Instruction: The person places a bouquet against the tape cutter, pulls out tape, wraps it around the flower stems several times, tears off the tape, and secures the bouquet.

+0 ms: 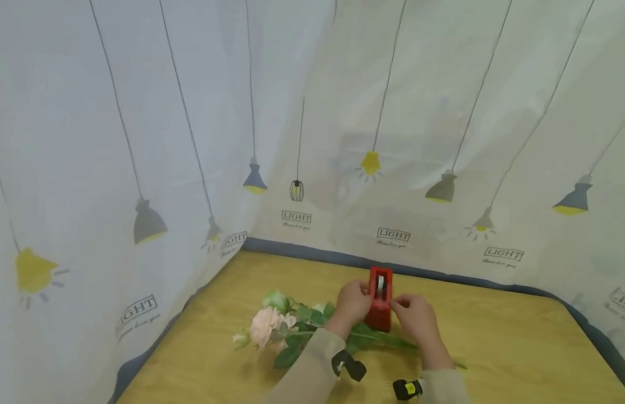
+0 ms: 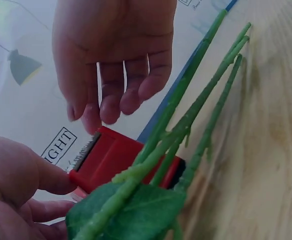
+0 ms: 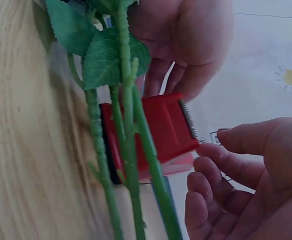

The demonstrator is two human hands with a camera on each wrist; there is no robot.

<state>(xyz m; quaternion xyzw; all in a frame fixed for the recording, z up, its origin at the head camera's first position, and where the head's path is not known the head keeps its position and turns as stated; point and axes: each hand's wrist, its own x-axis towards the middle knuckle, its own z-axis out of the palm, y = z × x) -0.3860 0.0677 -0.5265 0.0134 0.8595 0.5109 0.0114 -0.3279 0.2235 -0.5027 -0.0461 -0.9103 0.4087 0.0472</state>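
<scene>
As left hand [image 1: 354, 306] holds red dispenser [image 1: 378, 318], right hand [image 1: 417, 321] alongside, fingers [image 3: 199, 186] bent

Screened-off desk corner; can't tell if home, office or lab. Wrinkled pale sheeting [image 1: 439, 112] with printed pendant lamps [image 1: 442, 189] and boxed "LIGHT" lettering [image 1: 393, 234] surrounds a yellow-brown wood-grain desk [image 1: 499, 336].

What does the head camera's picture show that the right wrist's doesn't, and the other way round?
Only the head view shows the pale pink flower and the black wrist devices. Only the right wrist view clearly shows the toothed cutting edge. Both show the red tape dispenser, green stems, wooden table, lamp-printed backdrop, and the left and right hands.
</scene>
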